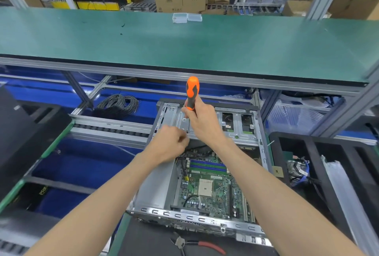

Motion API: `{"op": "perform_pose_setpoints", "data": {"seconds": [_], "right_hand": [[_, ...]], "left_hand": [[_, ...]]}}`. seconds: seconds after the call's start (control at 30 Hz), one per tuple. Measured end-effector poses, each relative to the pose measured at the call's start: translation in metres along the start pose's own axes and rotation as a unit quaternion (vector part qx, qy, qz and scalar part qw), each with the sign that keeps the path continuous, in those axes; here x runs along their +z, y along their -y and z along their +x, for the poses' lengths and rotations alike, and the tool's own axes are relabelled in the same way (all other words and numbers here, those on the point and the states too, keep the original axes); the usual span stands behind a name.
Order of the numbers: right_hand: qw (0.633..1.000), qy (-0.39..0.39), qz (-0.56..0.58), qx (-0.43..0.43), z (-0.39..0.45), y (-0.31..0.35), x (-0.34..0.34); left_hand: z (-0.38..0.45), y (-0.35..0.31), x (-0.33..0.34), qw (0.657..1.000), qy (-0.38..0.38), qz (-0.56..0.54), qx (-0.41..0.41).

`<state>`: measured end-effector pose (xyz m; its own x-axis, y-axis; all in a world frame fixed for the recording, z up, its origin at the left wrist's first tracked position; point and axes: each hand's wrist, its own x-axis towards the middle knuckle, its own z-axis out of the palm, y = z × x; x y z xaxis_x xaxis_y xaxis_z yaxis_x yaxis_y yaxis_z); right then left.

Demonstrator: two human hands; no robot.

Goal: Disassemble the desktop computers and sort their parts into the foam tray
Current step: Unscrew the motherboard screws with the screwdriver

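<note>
Head view showed an open desktop computer case (205,165) lying flat on the desk, lid off, motherboard (207,186) w/ blue and green memory slots exposed. Right hand (200,120) gripped an orange-and-black screwdriver (192,91), fingers (187,110) curled round the lower handle, tool held near upright over the metal drive bracket (235,126) at the far end of the case. Shaft and tip were hidden behind the hand, so couldn't tell if the tip sat in a screw. Left hand (172,143) was blurred, fingers curled in close at the bracket's near left edge, just beside the right wrist; seemed to pinch or steady sth small, but can't tell what, if anything.

Step in hand, prob: undoing a bracket screw so the drive cage can come out. Board, cables and bracket all looked to be in the case, so task looked early to mid for this unit. Next move likely calls for keeping the driver square on the screw head w/ steady downward pressure, and the left hand ready to catch the loose screw before it drops onto the board.

Black foam tray (320,149) sat just right of the case, w/ a few parts and cables in it. Red-handled pliers (196,244) lay on a black mat at the near edge, apart from both hands.
</note>
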<state>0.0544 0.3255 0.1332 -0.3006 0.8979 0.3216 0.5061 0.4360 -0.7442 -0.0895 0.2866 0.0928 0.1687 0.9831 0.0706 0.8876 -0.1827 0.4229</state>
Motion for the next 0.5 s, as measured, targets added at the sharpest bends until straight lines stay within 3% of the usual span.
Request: {"op": "perform_pose_setpoints", "data": {"seconds": [0.1,0.23,0.33,0.5], "right_hand": [[1.0,-0.013,-0.01,-0.011,0.001,-0.002,0.002],[1.0,-0.018,-0.017,-0.015,0.001,-0.005,0.005],[0.999,-0.018,-0.022,-0.015,0.003,-0.006,0.005],[0.999,-0.014,-0.028,-0.024,0.004,-0.007,0.005]], "left_hand": [[0.01,-0.002,0.005,0.963,0.256,0.075,-0.04],[0.025,-0.006,0.014,0.891,0.421,0.147,-0.087],[0.034,0.003,0.024,0.861,0.47,0.149,-0.126],[0.043,0.011,0.036,0.86,0.466,0.163,-0.128]]}}
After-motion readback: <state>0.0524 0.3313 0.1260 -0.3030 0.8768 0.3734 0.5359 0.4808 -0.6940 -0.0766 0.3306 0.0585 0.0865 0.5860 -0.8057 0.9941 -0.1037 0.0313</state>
